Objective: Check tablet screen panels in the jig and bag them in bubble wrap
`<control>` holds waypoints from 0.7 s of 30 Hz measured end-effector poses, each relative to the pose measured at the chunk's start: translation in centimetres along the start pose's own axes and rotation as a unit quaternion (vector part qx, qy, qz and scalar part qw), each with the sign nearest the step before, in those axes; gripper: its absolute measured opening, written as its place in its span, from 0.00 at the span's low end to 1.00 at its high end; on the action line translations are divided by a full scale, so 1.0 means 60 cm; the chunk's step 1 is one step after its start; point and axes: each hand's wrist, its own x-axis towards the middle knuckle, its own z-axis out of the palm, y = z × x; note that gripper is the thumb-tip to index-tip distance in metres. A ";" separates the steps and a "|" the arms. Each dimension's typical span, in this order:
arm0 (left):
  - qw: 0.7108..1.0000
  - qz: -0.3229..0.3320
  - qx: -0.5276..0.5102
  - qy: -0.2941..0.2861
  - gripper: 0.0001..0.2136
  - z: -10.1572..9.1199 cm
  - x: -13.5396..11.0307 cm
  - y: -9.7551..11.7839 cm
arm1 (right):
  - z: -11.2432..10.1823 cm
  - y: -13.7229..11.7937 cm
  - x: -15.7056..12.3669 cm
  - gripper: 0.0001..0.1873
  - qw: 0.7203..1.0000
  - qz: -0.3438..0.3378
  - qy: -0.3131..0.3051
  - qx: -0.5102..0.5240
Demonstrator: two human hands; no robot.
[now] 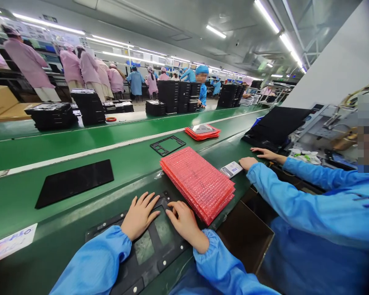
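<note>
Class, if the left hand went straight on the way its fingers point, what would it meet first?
The left hand probably meets the stack of red bubble bags first, though depth is unclear.

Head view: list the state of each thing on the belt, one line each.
Left hand: flat on the black frame, fingers spread.
Right hand: resting on the black frame, fingers together.
Black frame: lying flat on the green belt, under both hands.
Red bubble bags: stacked, beside the right hand.
Black panel: lying flat.
Smaller black frame: lying flat.
</note>
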 end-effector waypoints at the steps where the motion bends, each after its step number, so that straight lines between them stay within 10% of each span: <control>1: 1.000 0.000 -0.005 0.001 0.26 0.000 0.000 -0.002 | -0.017 -0.017 -0.010 0.09 1.000 -0.010 -0.010 -0.001; 4: 1.000 -0.005 -0.026 0.014 0.25 0.002 -0.001 -0.005 | -0.093 -0.062 -0.033 0.12 0.992 -0.087 -0.086 0.011; 8: 0.980 -0.030 -0.184 0.064 0.23 -0.009 0.021 0.019 | -0.208 -0.053 0.000 0.14 0.992 -0.094 -0.026 -0.081; 13: 0.774 -0.163 -0.611 0.021 0.27 -0.032 0.098 0.100 | -0.263 0.056 0.104 0.21 0.950 0.062 0.004 -0.306; 21: 0.590 -0.199 -0.783 0.005 0.24 -0.027 0.166 0.168 | -0.259 0.116 0.148 0.42 0.947 0.058 -0.080 -0.305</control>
